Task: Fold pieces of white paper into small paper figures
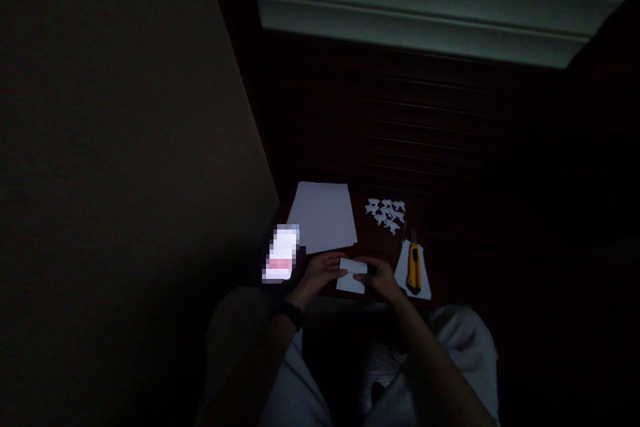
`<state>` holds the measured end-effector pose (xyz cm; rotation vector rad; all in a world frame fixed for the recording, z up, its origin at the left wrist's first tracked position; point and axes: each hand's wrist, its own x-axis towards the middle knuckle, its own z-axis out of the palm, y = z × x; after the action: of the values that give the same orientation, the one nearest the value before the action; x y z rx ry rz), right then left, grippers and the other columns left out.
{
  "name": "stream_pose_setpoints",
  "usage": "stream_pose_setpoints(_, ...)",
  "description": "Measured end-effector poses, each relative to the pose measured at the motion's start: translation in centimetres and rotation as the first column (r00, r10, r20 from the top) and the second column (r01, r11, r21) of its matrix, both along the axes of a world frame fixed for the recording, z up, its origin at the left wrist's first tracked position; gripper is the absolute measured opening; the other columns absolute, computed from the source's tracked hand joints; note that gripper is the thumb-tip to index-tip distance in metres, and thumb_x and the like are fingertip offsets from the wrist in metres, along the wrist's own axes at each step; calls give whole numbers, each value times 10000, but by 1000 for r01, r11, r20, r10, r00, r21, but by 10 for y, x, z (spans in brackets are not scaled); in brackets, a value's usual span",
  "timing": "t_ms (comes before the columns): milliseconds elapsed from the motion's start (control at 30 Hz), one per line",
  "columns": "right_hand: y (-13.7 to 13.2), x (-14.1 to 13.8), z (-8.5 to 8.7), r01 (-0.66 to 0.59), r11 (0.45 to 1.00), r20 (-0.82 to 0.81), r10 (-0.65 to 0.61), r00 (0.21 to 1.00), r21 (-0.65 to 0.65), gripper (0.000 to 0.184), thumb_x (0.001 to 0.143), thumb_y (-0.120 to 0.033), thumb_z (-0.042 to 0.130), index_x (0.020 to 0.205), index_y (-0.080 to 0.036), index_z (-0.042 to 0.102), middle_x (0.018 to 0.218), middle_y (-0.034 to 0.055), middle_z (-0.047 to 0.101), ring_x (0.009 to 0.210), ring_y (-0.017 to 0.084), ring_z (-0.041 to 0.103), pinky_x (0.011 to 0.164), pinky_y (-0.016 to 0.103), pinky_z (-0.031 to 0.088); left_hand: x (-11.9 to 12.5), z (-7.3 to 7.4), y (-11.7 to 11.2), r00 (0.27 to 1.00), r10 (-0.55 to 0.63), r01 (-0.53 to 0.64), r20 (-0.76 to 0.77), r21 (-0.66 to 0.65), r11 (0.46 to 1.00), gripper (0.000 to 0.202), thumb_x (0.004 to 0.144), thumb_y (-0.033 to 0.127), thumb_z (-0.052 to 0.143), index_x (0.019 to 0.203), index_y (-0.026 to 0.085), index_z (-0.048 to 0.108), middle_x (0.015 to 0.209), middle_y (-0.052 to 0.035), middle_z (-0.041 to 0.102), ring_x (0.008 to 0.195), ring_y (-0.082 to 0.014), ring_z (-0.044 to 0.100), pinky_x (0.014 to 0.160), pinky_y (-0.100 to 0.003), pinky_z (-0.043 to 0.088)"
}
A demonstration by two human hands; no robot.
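Observation:
A small white piece of paper is held between my two hands near the front edge of the dark table, with a crease line across it. My left hand grips its left side, thumb on top. On the opposite side my right hand pinches the paper between thumb and fingers. Just right of that hand, a yellow utility knife lies on small white paper sheets. Beyond my hands is a cluster of several small folded paper figures.
A stack of large white paper lies at the back left of the table. A phone with a lit, blurred screen sits left of my hand. A wall rises close on the left, and slatted dark panels stand behind the table.

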<state>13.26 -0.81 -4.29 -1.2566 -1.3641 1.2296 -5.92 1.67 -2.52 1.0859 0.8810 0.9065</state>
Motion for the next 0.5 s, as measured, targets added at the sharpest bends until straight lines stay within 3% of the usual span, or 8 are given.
stream_pose_setpoints(500,2,-8,10,-3,1000,-19,3,1000,-7,444,594,-338,697,999,-178,612,966,67,641,870,214,579,791,355,437,-1,1,-1,1000,-5,5,12,4,1000,479,530,193,746,982,125,602,989,-120,632,922,-236,579,788,-331,455)
